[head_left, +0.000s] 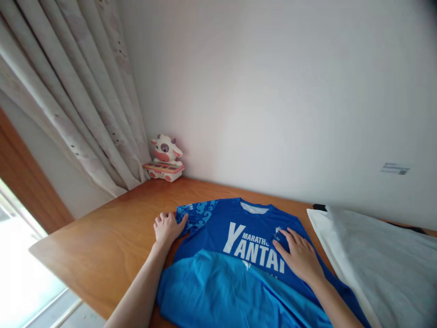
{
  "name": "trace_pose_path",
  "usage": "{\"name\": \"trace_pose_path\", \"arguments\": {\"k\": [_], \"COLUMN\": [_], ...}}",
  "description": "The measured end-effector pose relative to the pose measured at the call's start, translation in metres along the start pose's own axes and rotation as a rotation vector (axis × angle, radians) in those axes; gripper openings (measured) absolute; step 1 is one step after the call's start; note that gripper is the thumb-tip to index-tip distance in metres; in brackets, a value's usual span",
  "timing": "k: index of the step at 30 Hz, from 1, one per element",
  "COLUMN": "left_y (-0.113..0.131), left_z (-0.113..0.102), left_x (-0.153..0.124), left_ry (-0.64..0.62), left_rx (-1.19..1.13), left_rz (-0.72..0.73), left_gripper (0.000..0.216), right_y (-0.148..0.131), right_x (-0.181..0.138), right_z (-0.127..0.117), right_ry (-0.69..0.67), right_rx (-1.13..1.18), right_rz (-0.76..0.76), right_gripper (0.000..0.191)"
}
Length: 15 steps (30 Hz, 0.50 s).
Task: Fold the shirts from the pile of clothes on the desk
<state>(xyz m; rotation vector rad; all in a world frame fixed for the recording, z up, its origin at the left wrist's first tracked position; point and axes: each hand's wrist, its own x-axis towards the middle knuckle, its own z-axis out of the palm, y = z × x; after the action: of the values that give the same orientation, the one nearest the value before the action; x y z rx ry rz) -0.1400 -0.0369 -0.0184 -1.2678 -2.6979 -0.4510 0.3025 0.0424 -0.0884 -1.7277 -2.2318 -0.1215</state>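
A blue short-sleeved T-shirt (235, 228) with white "MARATHON YANTAI" lettering lies spread on the wooden tabletop, collar toward the wall. Its lighter blue lower part is bunched up and rumpled near me, covering some of the print. My left hand (170, 229) rests beside the patterned sleeve (201, 213), the thumb at the sleeve's edge and the fingers apart on the wood. On the chest, my right hand (300, 257) lies flat with fingers stretched out, over the end of the lettering. The other sleeve is not clearly visible.
A cow-shaped toy piano (164, 159) stands in the back left corner by the curtain (85, 100). To the right lies a grey and white cloth (378, 255), with black pieces at its far edge. Behind the wooden tabletop (116, 241) rises a white wall (266, 100).
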Motion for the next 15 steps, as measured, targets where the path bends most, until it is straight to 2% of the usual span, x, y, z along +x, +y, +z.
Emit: {"name": "trace_pose_path", "arguments": {"k": [2,4,7,10,12,15], "left_y": [-0.003,-0.002,-0.003,-0.005,-0.005,-0.006], "left_z": [0.007,0.011,0.015,0.016,0.018,0.021], "left_x": [0.004,0.009,0.013,0.015,0.015,0.021], "left_ry": [-0.037,-0.053,-0.068,-0.061,-0.05,-0.038], "left_rx": [-0.039,-0.083,-0.133,-0.165,-0.178,-0.183], "left_rz": [0.019,0.04,0.063,0.099,0.115,0.064], "left_gripper": [0.072,0.063,0.048,0.045,0.046,0.052], "right_y": [0.003,0.001,-0.022,-0.075,-0.12,-0.179], "right_x": [0.002,0.005,0.013,0.018,0.016,0.005], "right_z": [0.002,0.0,-0.009,-0.022,-0.028,-0.03], "right_ry": [-0.006,-0.014,0.012,0.057,0.024,0.022], "right_rx": [0.004,0.002,-0.004,0.091,0.211,0.379], "right_rz": [-0.002,0.029,0.064,-0.07,-0.22,-0.381], "right_gripper": [0.063,0.061,0.056,0.048,0.039,0.033]}}
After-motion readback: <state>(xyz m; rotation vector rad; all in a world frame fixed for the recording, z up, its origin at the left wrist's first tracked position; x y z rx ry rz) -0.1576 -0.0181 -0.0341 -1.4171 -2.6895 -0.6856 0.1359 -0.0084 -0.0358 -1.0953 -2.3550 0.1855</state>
